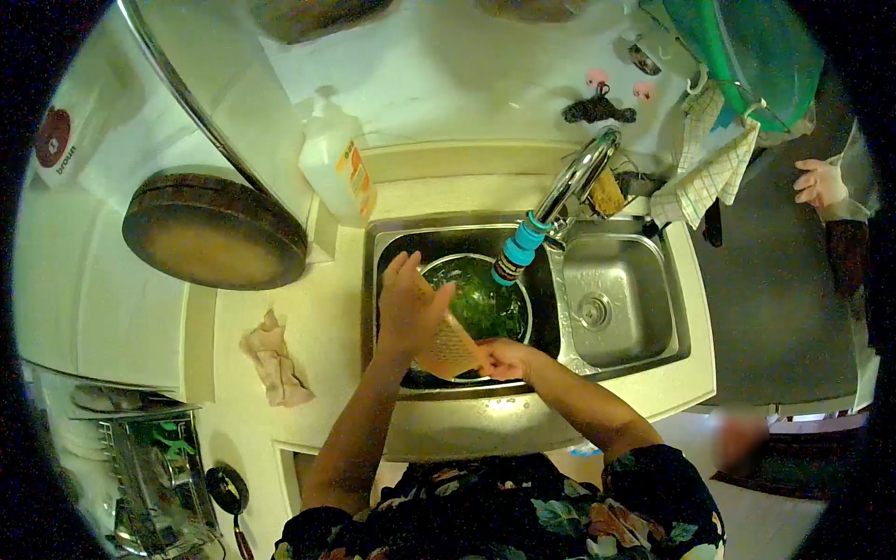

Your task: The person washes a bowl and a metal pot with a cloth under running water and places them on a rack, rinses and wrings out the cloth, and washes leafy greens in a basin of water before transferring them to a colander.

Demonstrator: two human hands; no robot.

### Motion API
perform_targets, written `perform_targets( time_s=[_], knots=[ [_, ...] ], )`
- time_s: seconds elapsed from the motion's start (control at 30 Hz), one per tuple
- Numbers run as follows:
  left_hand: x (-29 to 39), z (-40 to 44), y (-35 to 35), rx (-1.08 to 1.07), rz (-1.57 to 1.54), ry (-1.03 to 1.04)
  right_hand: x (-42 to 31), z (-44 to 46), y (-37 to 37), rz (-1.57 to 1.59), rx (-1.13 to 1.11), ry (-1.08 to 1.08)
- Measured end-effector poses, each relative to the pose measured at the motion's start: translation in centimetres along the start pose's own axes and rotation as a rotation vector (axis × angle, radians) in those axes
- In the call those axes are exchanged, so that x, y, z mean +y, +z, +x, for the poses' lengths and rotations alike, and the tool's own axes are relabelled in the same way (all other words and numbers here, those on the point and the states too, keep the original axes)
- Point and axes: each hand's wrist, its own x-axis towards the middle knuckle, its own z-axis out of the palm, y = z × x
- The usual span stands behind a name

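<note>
An orange perforated strainer (450,349) is tilted over the front of the left sink basin, partly behind my left hand. My right hand (506,359) pinches its lower right edge. My left hand (408,303) lies against its upper left side, fingers stretched out and thumb apart. Below and behind it, a round bowl with a pale rim (529,322) sits in the basin, with leafy greens (487,303) in it that look wet. The faucet (569,187), with a blue nozzle (518,252), reaches over the bowl.
A smaller steel basin (621,299) adjoins on the right. A crumpled cloth (277,362) lies on the left counter. A pump bottle (336,163) stands behind it, and a round wooden board (215,233) is at left. At far right are another person's hand (821,183) and a hanging checked towel (705,159).
</note>
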Motion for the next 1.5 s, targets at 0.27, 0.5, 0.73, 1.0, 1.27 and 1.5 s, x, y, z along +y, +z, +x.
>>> perform_targets(
  time_s=[0.27,0.5,0.73,1.0,1.27,1.5],
  knots=[
    [-1.1,-4.1,-8.0,-0.072,-0.38,-0.425,-1.4,0.0,6.6,-0.645,0.146,-0.387],
    [-3.6,-9.0,-12.0,0.204,-0.474,-0.609,-5.1,1.1,0.6,-1.74,1.005,-0.72],
    [-3.4,-11.4,-13.0,0.508,-0.673,-0.692,-1.6,6.1,5.1,-2.235,0.747,-0.203],
    [-5.2,-13.6,-13.2,0.688,-0.99,-0.837,-6.0,7.3,-1.7,-1.866,0.81,-0.412],
    [-6.9,-14.4,-12.9,0.701,-1.161,-0.792,-5.2,0.7,4.4,-2.004,0.729,-0.33],
    [-5.4,-12.7,-13.6,0.644,-0.98,-0.804,-3.1,6.2,0.2,-2.182,0.835,-0.299]
  ],
)
